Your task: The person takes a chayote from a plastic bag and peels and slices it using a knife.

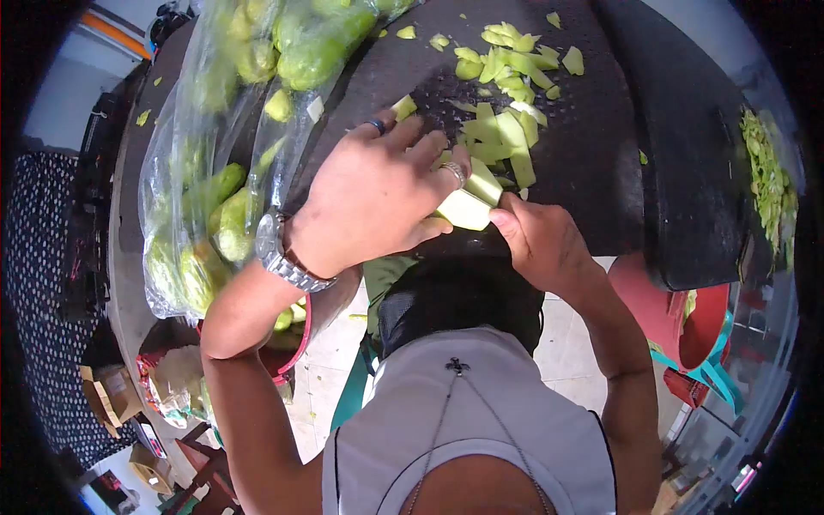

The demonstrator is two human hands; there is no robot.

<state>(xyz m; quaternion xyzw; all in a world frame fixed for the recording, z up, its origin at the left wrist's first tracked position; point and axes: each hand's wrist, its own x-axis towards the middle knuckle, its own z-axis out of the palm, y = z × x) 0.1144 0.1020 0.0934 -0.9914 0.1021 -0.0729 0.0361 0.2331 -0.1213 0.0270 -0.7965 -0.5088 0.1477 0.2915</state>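
Observation:
Two pale, flat-cut faces of a green vegetable piece [466, 210] show between my hands, close to the near edge of the dark table. My left hand [373, 193], with rings and a metal watch, bends its fingers over the piece from the left and above. My right hand [542, 242] pinches its right end between thumb and curled fingers. Whether a blade is in the right hand cannot be made out. Just beyond the fingers lie cut slices [506, 137], with a heap of peelings [515, 64] farther back. A small green chunk [403, 107] rests by my left fingertips.
Clear plastic bags [193, 184] of whole green vegetables fill the table's left side. Below them, a red bucket [296, 343] holds green pieces. A red container [704, 330] with a teal strap stands lower right. More green scraps [764, 172] lie at the far right.

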